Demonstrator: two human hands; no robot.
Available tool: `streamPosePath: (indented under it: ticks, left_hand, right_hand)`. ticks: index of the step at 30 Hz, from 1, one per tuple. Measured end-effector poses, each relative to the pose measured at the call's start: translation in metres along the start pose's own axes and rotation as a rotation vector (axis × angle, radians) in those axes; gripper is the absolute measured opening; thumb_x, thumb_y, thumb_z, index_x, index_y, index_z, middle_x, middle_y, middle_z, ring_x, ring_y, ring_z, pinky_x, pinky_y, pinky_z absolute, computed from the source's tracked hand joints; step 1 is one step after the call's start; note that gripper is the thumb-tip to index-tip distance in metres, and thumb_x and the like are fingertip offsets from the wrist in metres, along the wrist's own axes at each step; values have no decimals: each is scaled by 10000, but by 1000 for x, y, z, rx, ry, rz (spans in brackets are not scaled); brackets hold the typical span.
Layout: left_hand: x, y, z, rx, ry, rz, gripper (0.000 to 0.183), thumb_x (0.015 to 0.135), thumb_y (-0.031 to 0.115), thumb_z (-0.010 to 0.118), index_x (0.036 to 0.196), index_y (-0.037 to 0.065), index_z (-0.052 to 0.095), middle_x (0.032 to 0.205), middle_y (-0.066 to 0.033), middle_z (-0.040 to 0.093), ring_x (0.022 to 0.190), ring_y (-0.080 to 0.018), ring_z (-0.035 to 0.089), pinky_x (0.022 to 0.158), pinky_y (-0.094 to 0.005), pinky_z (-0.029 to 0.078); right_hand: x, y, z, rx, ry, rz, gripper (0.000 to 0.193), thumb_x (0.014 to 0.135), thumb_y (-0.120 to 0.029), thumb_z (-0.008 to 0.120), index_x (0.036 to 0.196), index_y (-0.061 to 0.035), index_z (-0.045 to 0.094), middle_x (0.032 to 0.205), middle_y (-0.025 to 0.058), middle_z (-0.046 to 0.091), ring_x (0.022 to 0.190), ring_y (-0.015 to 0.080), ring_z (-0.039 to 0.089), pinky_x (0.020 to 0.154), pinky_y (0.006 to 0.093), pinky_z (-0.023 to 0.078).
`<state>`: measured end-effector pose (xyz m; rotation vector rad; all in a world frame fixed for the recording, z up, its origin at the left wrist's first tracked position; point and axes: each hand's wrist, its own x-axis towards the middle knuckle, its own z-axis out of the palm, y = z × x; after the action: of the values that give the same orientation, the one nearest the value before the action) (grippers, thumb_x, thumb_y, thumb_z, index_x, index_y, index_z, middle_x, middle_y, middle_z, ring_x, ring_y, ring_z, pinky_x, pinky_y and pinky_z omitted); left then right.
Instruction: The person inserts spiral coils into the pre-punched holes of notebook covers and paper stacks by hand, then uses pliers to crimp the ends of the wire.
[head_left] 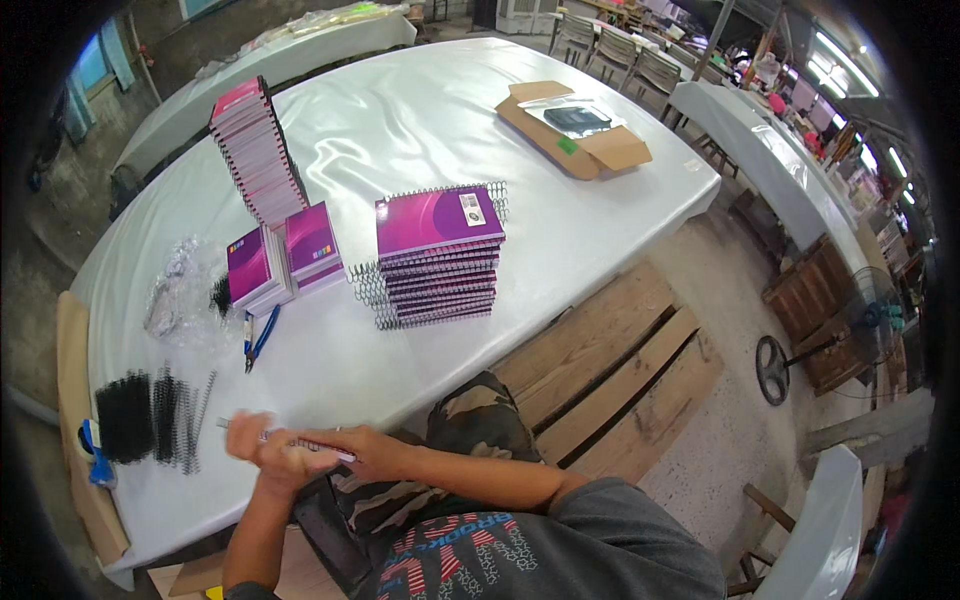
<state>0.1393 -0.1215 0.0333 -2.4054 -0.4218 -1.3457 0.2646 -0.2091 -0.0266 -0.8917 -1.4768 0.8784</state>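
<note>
Furthest left on the white-covered table lie a dark heap of black coils and some loose coils strung out beside it, well within the left arm's side. Next comes the left hand, blurred, fingers bent about the left end of a thin booklet; I can't tell how firmly they're closed. The booklet sits between the two hands at the table's near edge, almost edge-on to me, its long axis running left to right and dipping a little rightward. Blue-handled cutters lie beyond the left hand. The right hand is closed on the booklet's right end. Beyond it, further right, rises the purple coil-bound stack, nearer the right hand.
</note>
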Motion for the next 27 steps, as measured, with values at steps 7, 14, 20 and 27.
streamPosePath:
  ticks: [7, 14, 20, 27]
  left_hand:
    - [-107, 16, -4, -198, -544, -27, 1125, 733, 794, 360, 1388, -53, 16, 1381, -361, 126, 1266, -578, 94, 969, -705, 99]
    - [-87, 5, 9, 30, -113, -229, 1156, 700, 751, 480, 1387, -77, 55, 1440, -309, -62, 1320, -503, -22, 1040, -615, 46]
    - [-23, 60, -18, -653, -473, -335, 898, 880, 530, 413, 1329, -164, 59, 1375, -403, 83, 1243, -563, 195, 1011, -616, 156]
    - [33, 55, -49, -819, -544, -849, 441, 920, 201, 478, 1268, -64, 418, 1056, -199, 600, 907, -268, 607, 796, -316, 473]
  right_hand:
    - [5, 11, -2, -73, -27, 7, 522, 769, -9, 514, 1284, -78, 457, 1141, 204, 571, 1027, 344, 570, 874, 371, 443]
    - [1, 7, -3, -133, -229, 153, 672, 720, -41, 607, 1348, -77, 368, 1140, 200, 565, 1002, 359, 566, 849, 380, 451]
    - [0, -15, -6, -104, 38, -129, 796, 752, -150, 617, 1411, -58, 179, 1402, 257, 242, 1273, 390, 292, 1028, 427, 245]
    - [17, -121, -60, -807, -47, -26, 725, 679, -206, 702, 1308, -38, 385, 1242, 186, 459, 1153, 350, 431, 995, 509, 277]
